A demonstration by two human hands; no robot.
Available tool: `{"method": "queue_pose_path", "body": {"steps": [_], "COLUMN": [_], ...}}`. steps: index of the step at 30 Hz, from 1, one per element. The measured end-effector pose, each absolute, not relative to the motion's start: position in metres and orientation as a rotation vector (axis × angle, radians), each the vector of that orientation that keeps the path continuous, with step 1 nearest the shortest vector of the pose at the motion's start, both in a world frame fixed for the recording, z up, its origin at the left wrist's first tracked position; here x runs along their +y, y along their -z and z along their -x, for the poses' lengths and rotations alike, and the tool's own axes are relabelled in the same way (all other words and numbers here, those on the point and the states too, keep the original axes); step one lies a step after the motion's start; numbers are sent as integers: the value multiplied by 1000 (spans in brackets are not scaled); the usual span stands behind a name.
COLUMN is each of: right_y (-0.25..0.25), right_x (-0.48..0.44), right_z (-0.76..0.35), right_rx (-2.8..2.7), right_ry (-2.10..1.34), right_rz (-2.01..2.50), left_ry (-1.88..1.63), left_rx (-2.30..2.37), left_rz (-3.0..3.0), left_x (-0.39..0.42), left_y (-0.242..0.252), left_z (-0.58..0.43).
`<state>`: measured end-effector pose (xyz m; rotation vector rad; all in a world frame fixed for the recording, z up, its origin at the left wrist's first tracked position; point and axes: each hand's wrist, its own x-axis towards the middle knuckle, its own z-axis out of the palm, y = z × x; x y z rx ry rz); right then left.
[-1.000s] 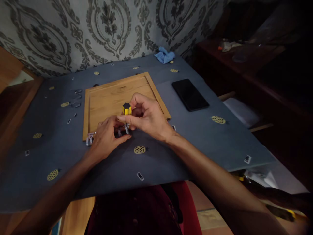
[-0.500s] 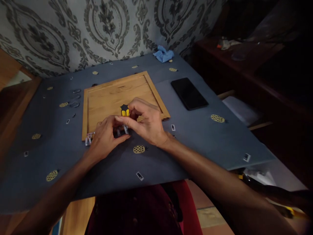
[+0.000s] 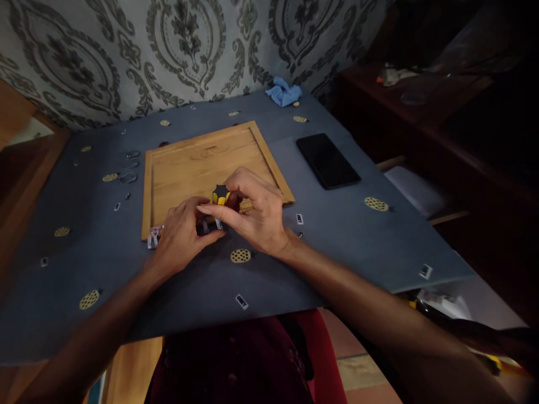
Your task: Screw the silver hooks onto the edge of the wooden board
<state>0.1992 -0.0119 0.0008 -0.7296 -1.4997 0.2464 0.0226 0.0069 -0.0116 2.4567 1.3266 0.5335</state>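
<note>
The right hand is grasping the yellow-and-black screwdriver, with the thumb and the bent fingers around its handle. The tool stands nearly upright: its long axis goes up from the desk, the black end of the handle points upward, and the lower part is hidden behind the thumb. It is at the near edge of the wooden panel, above a metal hinge. The left hand is curved at this same edge, thumb and fingers parted around the hinge (whether it presses or only rests there, I cannot tell).

The panel lies flat, with its raised frame facing upward and its longer side running roughly from left to right. At its near left corner there is a second hinge, just beside the left hand. To the left of the panel, some small metal pieces lie on the cloth with pineapple print; to the right, near the right wrist, is one tiny metal part.

Farther to the right lies a black phone, slanting, and at the far edge a crumpled blue cloth. Beyond the desk, a white thing lies between wooden strips, perhaps inside a drawer (it is too dark to be sure).
</note>
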Motion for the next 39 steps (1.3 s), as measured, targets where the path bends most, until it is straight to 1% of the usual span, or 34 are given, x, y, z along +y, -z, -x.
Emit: {"method": "queue_pose_path", "body": {"steps": [4, 7, 14, 28, 34, 39], "right_y": [-11, -12, -5, -3, -13, -14], "right_x": [-16, -15, -9, -7, -6, -5], "right_z": [-204, -206, -203, -204, -214, -217], "right_rx": [-1411, -1394, -1445, -1479, -1629, -1717], "right_ry": [-267, -362, -550, -594, -720, -591], "right_rz": [837, 925, 842, 881, 766, 746], "left_ry": [-550, -564, -578, -588, -598, -613], "left_rx": [1310, 1282, 1282, 1278, 1286, 1281], "left_rz": [-2436, -2377, -2417, -2420, -2479, -2515], "left_x": [7, 7, 8, 9, 9, 8], "left_y": [12, 14, 17, 18, 17, 18], "left_z": [-22, -21, -21, -20, -21, -20]}}
